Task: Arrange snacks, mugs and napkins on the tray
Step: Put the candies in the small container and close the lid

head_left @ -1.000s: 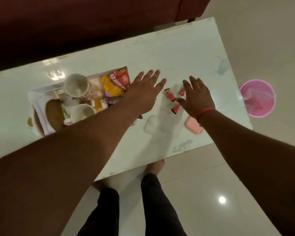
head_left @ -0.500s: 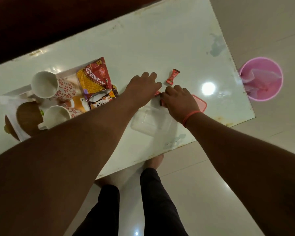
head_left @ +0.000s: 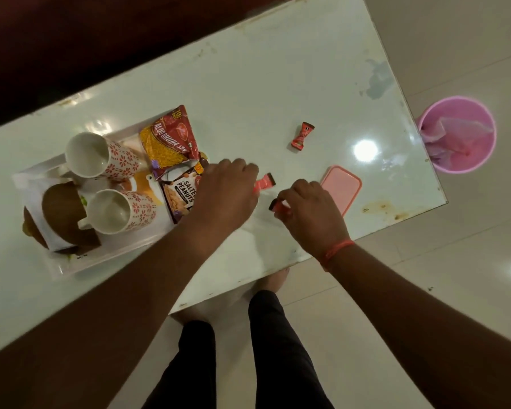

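You are reaching both arms over the table (head_left: 278,84); your left hand (head_left: 227,190) and right hand (head_left: 310,214) are curling their fingers, each pinching something small.

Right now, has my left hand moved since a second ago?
Yes: the left hand, gripping a candy, has shifted toward the tray, now over the peanuts packet.

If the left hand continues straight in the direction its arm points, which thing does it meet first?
Probably the loose red candy on the table; the left hand already grips another candy. Height is unclear.
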`<state>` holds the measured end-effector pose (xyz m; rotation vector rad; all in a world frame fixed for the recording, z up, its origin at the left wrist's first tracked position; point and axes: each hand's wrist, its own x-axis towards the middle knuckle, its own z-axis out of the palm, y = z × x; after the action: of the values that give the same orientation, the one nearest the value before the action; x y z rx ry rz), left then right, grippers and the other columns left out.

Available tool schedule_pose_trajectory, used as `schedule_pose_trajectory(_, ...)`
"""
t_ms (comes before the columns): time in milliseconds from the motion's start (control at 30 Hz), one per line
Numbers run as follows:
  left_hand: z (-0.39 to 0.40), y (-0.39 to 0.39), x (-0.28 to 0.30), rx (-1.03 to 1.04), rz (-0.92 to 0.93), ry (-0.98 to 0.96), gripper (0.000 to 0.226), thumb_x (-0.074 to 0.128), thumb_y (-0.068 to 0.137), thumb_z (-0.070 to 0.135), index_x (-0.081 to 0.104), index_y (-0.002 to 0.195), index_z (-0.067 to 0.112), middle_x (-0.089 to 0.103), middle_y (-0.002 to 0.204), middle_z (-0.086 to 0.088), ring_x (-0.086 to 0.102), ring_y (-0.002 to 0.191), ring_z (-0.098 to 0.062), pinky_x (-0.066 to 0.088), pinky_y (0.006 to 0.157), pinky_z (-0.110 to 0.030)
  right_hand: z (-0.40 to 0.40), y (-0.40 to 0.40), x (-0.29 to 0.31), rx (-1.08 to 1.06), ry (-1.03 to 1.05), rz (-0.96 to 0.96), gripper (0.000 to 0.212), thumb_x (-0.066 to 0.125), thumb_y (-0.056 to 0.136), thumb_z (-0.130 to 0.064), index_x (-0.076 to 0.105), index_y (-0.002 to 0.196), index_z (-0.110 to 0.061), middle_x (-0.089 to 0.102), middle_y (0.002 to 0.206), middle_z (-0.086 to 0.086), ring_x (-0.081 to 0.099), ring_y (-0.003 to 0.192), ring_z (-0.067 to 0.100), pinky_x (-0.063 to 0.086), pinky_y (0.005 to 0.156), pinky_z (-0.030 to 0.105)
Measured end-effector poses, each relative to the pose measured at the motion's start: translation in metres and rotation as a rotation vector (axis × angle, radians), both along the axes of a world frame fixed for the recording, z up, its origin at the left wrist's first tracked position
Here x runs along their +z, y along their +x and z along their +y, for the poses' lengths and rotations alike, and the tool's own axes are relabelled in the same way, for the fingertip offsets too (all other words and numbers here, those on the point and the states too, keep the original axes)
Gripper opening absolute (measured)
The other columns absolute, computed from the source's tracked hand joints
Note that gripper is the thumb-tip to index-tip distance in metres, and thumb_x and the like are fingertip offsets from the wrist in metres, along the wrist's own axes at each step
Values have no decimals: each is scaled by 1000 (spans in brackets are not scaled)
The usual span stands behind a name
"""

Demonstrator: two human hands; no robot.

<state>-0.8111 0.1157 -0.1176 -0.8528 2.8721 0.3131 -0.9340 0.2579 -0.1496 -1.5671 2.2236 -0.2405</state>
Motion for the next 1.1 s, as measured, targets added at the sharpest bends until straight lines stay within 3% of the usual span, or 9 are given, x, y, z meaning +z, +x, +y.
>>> schedule_pose_trajectory(100,20,10,-5,10,-42,6,22,65,86,32,61,101,17,62,97,-5,57,90,-26,43,78,-41,3,1,2,-54,-45,-28,39,60,88,-40,65,117,-14,64,108,7,58,94,23,52,81,37)
schedule_pose_trajectory(233,32,9,-15,38,-79,4,24,69,83,32,64,102,18,57,104,-4,52,96,-25,41,83,-41,-23,-31,-5,-259,-154,-28,30,65,91,-24,63,119,-14,59,115,12,57,103,29,49,88,37)
schedule_pose_trajectory(433,30,4,-21,74,-70,61,45,70,82,43,58,118,18,53,120,-7,50,107,-27,42,89,-41,-82,-83,-24,-164,97,57,49,58,92,-15,48,140,-20,39,141,18,45,121,41,50,93,50)
schedule_pose_trajectory(533,27,6,-18,152,13,140,43,68,86,38,58,121,15,54,122,-9,51,107,-27,47,86,-38,-89,-82,-31,-63,162,102,39,55,93,-9,52,132,-11,42,131,21,43,118,42,53,86,50)
schedule_pose_trajectory(667,23,11,-15,240,87,221,38,61,93,33,57,124,12,53,125,-11,51,112,-27,50,88,-37,-78,-74,-34,-24,93,94,23,49,93,0,55,115,-2,49,114,22,53,98,39,50,73,41)
schedule_pose_trajectory(833,22,11,-14,399,211,361,30,59,95,25,57,122,13,53,124,-8,55,111,-21,50,85,-31,-58,-57,-12,-359,-78,-173,14,56,95,-12,63,107,-11,59,105,12,61,89,27,50,77,33)
schedule_pose_trajectory(933,22,10,-15,527,233,434,25,56,97,24,57,120,15,54,123,-5,57,108,-17,51,79,-25,-38,-28,13,-228,-108,-252,18,61,93,-15,64,111,-13,60,104,7,61,89,20,50,77,30)
schedule_pose_trajectory(1033,25,13,-15,549,219,440,24,56,97,22,57,119,14,55,123,-5,59,105,-16,50,76,-24,-17,-4,20,-15,-16,-186,37,65,91,-27,58,126,-17,59,117,7,58,102,22,52,86,34)
schedule_pose_trajectory(1100,26,16,-14,492,223,407,23,56,96,19,57,119,13,56,121,-6,59,103,-18,53,76,-28,-7,-9,17,-133,-47,-166,42,63,92,-34,56,130,-18,57,123,8,54,109,25,48,92,37)
